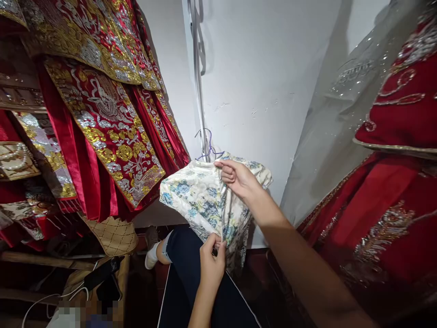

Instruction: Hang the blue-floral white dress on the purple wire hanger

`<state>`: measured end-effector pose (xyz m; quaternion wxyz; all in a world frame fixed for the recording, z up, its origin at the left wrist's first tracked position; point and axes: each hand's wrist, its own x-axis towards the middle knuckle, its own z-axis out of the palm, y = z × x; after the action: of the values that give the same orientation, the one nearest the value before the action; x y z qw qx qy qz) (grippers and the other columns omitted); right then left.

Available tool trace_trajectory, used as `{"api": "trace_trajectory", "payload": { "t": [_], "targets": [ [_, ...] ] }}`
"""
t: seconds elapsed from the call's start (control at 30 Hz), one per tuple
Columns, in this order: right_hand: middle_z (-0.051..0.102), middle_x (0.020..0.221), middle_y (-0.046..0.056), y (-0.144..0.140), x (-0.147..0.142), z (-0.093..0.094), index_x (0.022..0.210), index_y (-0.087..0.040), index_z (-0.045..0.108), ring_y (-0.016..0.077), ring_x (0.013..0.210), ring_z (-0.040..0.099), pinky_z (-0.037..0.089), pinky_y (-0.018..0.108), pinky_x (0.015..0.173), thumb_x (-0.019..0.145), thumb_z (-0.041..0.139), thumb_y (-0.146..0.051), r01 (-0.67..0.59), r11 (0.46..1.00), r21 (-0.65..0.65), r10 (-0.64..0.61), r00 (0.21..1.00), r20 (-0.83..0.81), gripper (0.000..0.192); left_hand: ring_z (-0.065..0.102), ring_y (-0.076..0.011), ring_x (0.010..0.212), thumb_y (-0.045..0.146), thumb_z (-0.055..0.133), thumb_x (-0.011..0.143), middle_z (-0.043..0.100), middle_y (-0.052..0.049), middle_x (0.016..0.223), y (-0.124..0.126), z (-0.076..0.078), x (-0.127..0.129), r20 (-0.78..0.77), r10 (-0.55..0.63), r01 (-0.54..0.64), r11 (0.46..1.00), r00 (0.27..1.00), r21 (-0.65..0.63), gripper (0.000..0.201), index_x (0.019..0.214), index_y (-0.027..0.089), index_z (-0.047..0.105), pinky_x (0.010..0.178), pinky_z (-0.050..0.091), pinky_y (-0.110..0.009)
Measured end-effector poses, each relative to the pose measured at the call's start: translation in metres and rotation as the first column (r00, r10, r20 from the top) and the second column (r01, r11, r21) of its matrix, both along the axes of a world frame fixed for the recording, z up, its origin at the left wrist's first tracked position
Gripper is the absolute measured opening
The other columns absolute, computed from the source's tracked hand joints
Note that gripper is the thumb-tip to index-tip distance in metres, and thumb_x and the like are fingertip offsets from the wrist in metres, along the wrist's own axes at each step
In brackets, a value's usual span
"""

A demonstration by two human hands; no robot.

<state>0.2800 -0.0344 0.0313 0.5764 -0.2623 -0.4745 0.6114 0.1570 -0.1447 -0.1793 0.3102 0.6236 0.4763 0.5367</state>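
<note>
1 purple hanger carries the garment; a stool, a black device.

The right hand pinches the front edge of a flowered blouse near its neck. The left hand pinches the edge lower down, below the right hand. The blouse is white with blue flowers. It is on a purple hanger, just above the top pinch and a bit left. A thin metal pole goes up behind the hanger. Left of the grip hang red robes with gold and silver stitching. Well to the right is a shiny, beaded red dress. Far down and left, a black gadget lies on wood.
</note>
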Motion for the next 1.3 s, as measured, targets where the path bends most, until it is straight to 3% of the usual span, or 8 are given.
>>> {"api": "trace_trajectory", "payload": {
  "t": [0.13,0.33,0.47,0.7,0.83,1.0,1.17,1.3],
  "targets": [
    [0.053,0.057,-0.002,-0.02,-0.01,-0.015,0.086,-0.017,0.069,0.0088,0.048,0.041,0.028,0.023,0.043,0.081,0.069,-0.042,0.145,0.981,0.125,-0.163,0.976,0.147,0.026,0.05,-0.0157,0.068,0.039,0.061,0.087,0.054,-0.001,0.071,0.021,0.02,-0.011,0.054,-0.137,0.139,0.99,0.989,-0.032,0.023,0.077,0.019,0.056,0.065,0.041,-0.026],
    [0.05,0.051,-0.003,-0.037,-0.014,-0.017,0.078,-0.016,0.066,0.0096,0.047,0.041,0.028,0.023,0.047,0.085,0.058,-0.033,0.215,0.937,0.274,-0.268,0.947,0.174,0.02,0.06,-0.0168,0.086,0.039,0.055,0.094,0.064,-0.004,0.093,0.07,0.14,-0.03,0.1,-0.021,-0.012,0.948,0.995,0.319,0.042,0.133,0.023,0.05,0.082,0.047,-0.03],
    [0.04,0.054,-0.005,-0.032,-0.014,-0.016,0.071,-0.019,0.058,0.0081,0.047,0.033,0.025,0.023,0.046,0.086,0.056,-0.031,0.203,0.927,0.315,-0.252,0.96,0.12,0.019,0.061,-0.0176,0.089,0.035,0.051,0.097,0.066,-0.006,0.098,0.088,0.186,-0.028,-0.113,-0.014,0.065,0.884,0.994,0.462,0.025,0.111,0.019,0.064,0.082,0.048,-0.03],
    [0.034,0.053,-0.005,-0.005,-0.018,-0.06,0.067,-0.019,0.058,0.0091,0.047,0.027,0.017,0.026,0.046,0.084,0.058,-0.034,0.255,0.916,0.308,-0.342,0.899,0.273,0.023,0.062,-0.0177,0.089,0.017,0.052,0.093,0.068,-0.004,0.094,0.086,0.182,-0.034,-0.202,0.128,0.003,0.838,0.971,0.546,0.013,0.095,0.019,0.065,0.08,0.047,-0.029],
    [0.036,0.054,-0.005,-0.009,-0.021,-0.052,0.07,-0.02,0.059,0.0094,0.048,0.029,0.02,0.025,0.047,0.086,0.056,-0.033,0.33,0.876,0.352,-0.403,0.902,0.158,0.021,0.06,-0.0181,0.085,0.023,0.054,0.093,0.066,-0.004,0.089,0.091,0.185,-0.04,-0.306,0.154,0.035,0.845,0.939,0.534,0.01,0.095,0.019,0.064,0.078,0.045,-0.03],
    [0.042,0.054,-0.005,-0.006,-0.016,-0.039,0.073,-0.018,0.062,0.0095,0.048,0.033,0.022,0.025,0.047,0.085,0.061,-0.04,0.224,0.898,0.378,-0.331,0.911,0.247,0.024,0.057,-0.0177,0.083,0.028,0.055,0.095,0.063,-0.004,0.087,0.088,0.198,-0.036,-0.345,0.171,0.063,0.816,0.923,0.574,0.011,0.092,0.019,0.059,0.078,0.042,-0.029],
    [0.049,0.056,-0.003,0.003,-0.019,-0.057,0.069,-0.017,0.064,0.0105,0.049,0.037,0.023,0.025,0.049,0.08,0.063,-0.038,0.269,0.905,0.329,-0.376,0.868,0.325,0.024,0.057,-0.017,0.085,0.031,0.055,0.095,0.063,-0.004,0.089,0.08,0.203,-0.037,-0.146,0.154,-0.047,0.828,0.977,0.559,0.013,0.092,0.019,0.059,0.078,0.043,-0.027],
    [0.04,0.049,-0.005,-0.014,-0.012,-0.081,0.059,-0.018,0.058,0.0104,0.048,0.032,0.02,0.026,0.049,0.079,0.061,-0.033,0.279,0.919,0.28,-0.378,0.826,0.419,0.025,0.057,-0.0135,0.083,0.031,0.06,0.092,0.063,-0.002,0.09,0.093,0.201,-0.08,0.212,0.22,-0.301,0.785,0.952,0.541,0.012,0.092,0.018,0.063,0.075,0.043,-0.023]
  ]
}}
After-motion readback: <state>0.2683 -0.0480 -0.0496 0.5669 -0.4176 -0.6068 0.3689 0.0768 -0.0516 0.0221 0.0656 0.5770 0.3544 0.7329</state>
